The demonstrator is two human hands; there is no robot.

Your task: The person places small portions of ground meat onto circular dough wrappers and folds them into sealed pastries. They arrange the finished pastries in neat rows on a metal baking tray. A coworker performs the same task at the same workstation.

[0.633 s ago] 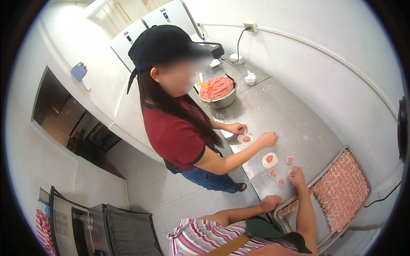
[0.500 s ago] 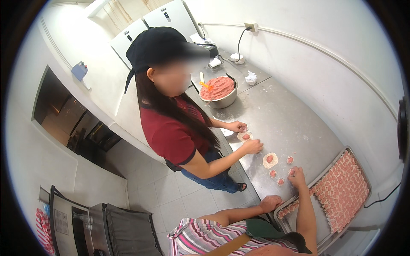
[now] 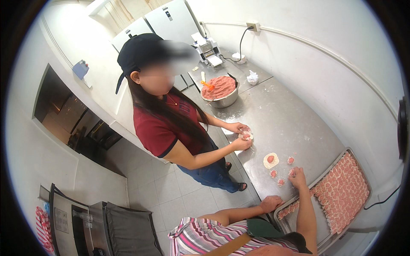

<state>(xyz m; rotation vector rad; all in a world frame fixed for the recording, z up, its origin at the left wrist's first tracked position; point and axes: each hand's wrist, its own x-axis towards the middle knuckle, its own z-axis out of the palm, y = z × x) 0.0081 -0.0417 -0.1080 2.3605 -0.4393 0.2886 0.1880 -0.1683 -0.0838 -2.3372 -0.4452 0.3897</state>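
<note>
My right hand [image 3: 297, 178] reaches over the steel table [image 3: 294, 115], its fingers closed on a small meat dumpling [image 3: 292, 173]. At the table's near edge, beside the tray's corner, my left hand [image 3: 271, 203] rests loosely with nothing visible in it. Close to my right hand lie several shaped dumplings [image 3: 273, 174] and a flat round wrapper [image 3: 268, 165] topped with a ball of meat [image 3: 270, 158]. A metal tray [image 3: 361, 168] to the right bears tightly packed rows of dumplings [image 3: 344, 192]; part of its near end is bare metal.
Across from me, a co-worker [image 3: 160, 123] in a red shirt and black cap folds a filled wrapper [image 3: 245, 136] with both hands. Farther back stand a steel bowl of ground meat [image 3: 225, 102], a crumpled white bag [image 3: 252, 77] and a small white machine [image 3: 208, 50]. A white wall borders the right.
The co-worker has leaned back left, uncovering the white machine, and lifted the wrapper, drawing both hands together around it. My hands stay almost where they were.
</note>
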